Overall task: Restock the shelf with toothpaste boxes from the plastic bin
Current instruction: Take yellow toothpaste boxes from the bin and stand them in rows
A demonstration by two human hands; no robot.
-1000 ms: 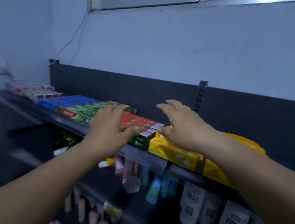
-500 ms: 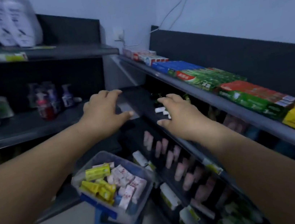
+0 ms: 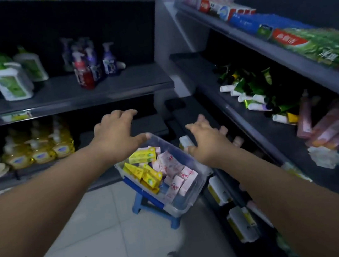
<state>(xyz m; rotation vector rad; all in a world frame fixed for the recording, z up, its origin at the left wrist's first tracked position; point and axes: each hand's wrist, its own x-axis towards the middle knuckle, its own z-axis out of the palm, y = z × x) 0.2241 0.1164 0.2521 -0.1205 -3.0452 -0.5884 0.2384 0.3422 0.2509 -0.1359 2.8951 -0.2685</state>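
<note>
Hovering above the plastic bin [image 3: 187,202], left hand [image 3: 119,135] and right hand [image 3: 205,143] spread empty. Many toothpaste boxes [image 3: 159,171] inside await shelving.

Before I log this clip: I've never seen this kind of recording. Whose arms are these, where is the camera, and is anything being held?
There is no machine here. A person wears a wide-angle camera on the head, looking forward and down, so the two bare arms are their own. The left hand and right hand reach with spread fingers towards a clear plastic bin and hold nothing. The bin stands on a small blue stool on the tiled floor and holds yellow boxes and pink boxes. On the right, the top shelf carries rows of toothpaste boxes.
</note>
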